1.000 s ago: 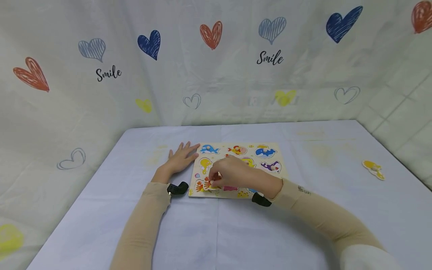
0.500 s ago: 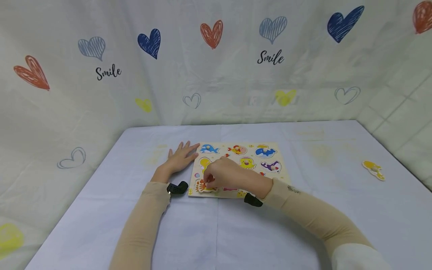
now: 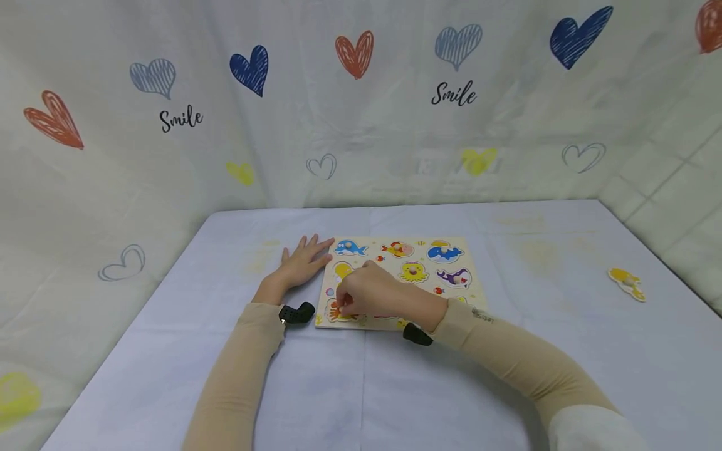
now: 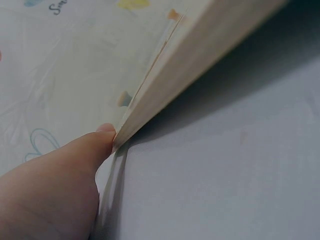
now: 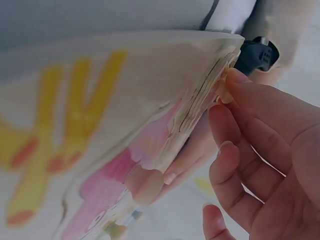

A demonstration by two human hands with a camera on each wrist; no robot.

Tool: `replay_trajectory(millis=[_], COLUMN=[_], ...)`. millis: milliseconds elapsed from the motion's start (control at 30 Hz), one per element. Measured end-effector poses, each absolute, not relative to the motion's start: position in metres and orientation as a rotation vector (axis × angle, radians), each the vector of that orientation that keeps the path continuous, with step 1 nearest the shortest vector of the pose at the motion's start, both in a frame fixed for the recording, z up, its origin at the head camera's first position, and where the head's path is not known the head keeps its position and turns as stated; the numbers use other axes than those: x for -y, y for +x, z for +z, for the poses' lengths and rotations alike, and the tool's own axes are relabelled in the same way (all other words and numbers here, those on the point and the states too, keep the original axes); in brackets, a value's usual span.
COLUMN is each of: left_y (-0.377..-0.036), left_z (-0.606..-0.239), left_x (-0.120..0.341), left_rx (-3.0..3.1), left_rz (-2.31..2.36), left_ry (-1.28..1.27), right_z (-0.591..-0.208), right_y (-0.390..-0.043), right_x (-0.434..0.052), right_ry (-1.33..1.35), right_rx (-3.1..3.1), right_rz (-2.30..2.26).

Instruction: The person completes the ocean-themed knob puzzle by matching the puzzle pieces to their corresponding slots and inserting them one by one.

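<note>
A wooden peg puzzle board [image 3: 425, 285] with sea-animal pieces lies on the pale blue table. My left hand [image 3: 303, 262] lies flat beside the board's left edge, and in the left wrist view its thumb [image 4: 75, 165] touches that edge of the board [image 4: 200, 65]. My right hand [image 3: 345, 303] is curled over the board's near left corner and pinches an orange crab piece [image 3: 336, 311]. The right wrist view shows curled fingers [image 5: 260, 145] at a wooden edge [image 5: 200, 100]. The hand hides most of the piece.
A loose yellow puzzle piece [image 3: 626, 282] lies far right on the table [image 3: 361, 388]. A cloth printed with hearts [image 3: 361, 113] closes off the back and the sides. Black wrist cameras [image 3: 298, 313] sit on both sleeves.
My right hand has shifted a little left and nearer along the board's front row, ending over the near left corner. The left hand has stayed where it was.
</note>
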State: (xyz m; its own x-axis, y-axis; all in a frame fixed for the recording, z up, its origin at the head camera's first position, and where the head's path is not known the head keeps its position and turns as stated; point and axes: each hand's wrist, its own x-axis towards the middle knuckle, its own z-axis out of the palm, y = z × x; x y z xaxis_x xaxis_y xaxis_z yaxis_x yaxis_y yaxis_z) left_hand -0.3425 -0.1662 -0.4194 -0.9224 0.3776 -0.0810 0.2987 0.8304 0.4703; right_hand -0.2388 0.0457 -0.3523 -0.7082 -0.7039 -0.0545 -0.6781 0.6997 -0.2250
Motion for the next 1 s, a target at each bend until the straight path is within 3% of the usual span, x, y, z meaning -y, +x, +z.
replay_trajectory(millis=[1000], left_y=[-0.3402], left_z=[-0.4181], left_x=[0.1659], left_rx=[-2.849], left_rz=[0.711], left_ry=[0.538], right_z=[-0.3447], right_y=[-0.2382], right_x=[-0.0421], right_ry=[-1.121], right_rx=[-2.802], right_rz=[-0.22])
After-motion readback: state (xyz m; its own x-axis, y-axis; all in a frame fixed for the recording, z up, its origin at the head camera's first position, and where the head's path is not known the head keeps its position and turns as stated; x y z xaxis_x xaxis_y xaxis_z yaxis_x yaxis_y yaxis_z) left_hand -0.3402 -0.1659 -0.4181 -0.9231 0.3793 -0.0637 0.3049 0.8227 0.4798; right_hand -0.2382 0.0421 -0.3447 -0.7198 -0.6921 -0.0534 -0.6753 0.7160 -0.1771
